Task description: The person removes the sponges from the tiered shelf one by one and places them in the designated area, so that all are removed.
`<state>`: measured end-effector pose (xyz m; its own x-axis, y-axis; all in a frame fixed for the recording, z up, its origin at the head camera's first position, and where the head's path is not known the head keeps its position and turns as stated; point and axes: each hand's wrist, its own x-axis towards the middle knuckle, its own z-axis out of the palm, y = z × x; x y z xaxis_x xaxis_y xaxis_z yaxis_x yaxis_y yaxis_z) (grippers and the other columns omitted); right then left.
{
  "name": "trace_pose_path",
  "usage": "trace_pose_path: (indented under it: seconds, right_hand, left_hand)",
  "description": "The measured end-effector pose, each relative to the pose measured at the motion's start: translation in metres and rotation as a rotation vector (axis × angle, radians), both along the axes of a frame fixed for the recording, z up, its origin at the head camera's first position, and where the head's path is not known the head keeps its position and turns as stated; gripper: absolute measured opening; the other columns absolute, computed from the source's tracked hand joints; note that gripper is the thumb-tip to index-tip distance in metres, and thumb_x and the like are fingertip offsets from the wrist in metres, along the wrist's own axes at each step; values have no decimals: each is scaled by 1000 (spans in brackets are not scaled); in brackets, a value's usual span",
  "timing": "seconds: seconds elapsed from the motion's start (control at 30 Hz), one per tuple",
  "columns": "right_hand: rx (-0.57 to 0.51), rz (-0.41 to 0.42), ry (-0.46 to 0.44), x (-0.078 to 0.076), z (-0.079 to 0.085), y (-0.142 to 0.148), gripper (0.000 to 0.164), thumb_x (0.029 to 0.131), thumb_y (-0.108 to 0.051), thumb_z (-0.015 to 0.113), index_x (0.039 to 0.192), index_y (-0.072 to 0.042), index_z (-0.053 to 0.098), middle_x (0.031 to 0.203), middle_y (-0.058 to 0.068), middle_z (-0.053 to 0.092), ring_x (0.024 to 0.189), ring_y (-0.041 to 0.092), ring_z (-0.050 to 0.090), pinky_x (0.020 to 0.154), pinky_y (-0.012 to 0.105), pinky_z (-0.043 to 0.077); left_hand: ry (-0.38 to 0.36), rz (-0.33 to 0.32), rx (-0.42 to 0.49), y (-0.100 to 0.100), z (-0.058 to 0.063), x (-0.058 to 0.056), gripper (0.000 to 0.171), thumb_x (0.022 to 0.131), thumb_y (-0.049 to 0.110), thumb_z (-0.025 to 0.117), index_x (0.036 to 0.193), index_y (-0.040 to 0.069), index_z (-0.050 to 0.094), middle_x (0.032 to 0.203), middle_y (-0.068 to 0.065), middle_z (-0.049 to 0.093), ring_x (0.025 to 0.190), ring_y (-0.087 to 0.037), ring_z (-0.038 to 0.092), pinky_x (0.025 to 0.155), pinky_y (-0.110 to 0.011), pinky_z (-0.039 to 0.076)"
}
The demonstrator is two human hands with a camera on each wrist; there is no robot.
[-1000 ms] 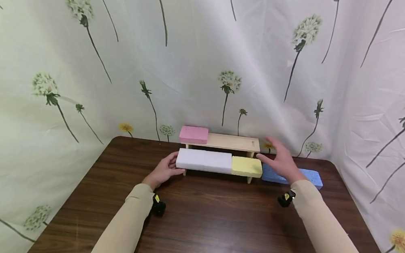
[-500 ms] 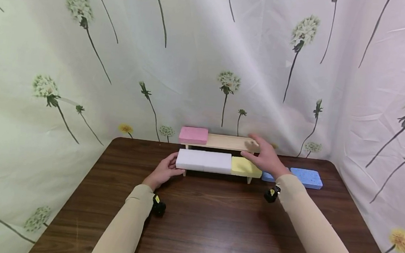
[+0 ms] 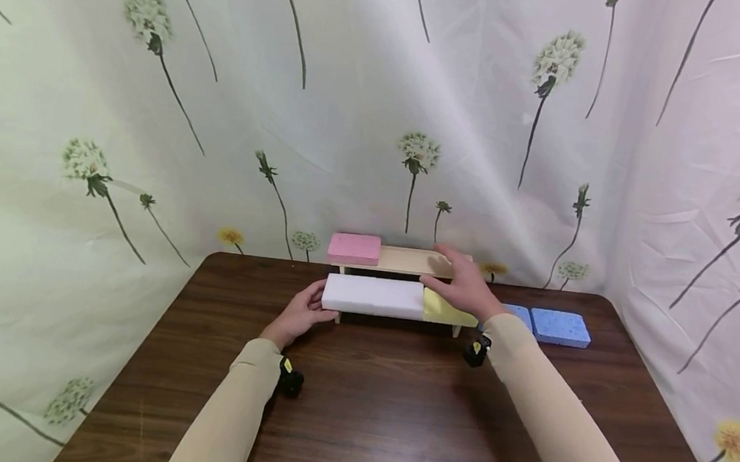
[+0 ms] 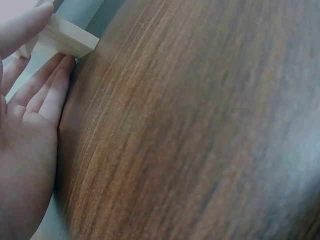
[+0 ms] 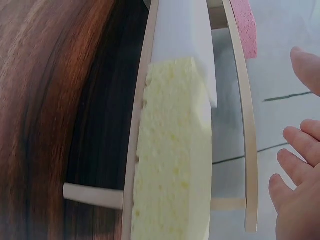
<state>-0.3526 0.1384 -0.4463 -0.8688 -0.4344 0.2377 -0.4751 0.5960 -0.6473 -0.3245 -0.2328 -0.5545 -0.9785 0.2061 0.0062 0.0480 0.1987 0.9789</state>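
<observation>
My left forearm (image 3: pixel 222 403) and right forearm (image 3: pixel 555 420) reach forward. My left hand (image 3: pixel 298 313) grips, thumb (image 4: pixel 25 30) opposite the fingers (image 4: pixel 42 95); farther forward, my right hand (image 3: pixel 468 289) hovers, thumb spread, fingers loosely extended.

The bench (image 3: pixel 380 403) has a dark brown wood-grain surface with rounded far corners; it lies below the left fingers (image 3: pixel 315 287) and the right fingers (image 3: pixel 453 257) and reflects light on its nearer part. Two blue sponges (image 3: pixel 560 328) lie side by side on it, to the right of the right fingers; the inner one is partly hidden. A pink sponge (image 3: pixel 354 249) is located beyond the left fingers and left of the right fingers. A pale, folded curtain (image 3: pixel 347 125) hangs beyond both sets of fingers, printed with dandelions (image 3: pixel 419 149). One yellow printed flower (image 3: pixel 231 236) is left of the left fingers.
</observation>
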Motion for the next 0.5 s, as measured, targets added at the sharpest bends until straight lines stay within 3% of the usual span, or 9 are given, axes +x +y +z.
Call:
trace_pose_path:
  seconds: [0.5]
  right_hand:
    - [24,21,-35,-6,-2,-30,78,102,-39,70,162,-2,36,167,17,36,155,37,32,124,56,31]
  left_hand:
    - [1,-10,15,-1,0,0,81,95,0,75,163,2,31,157,-27,47,143,-39,48,119,-48,40]
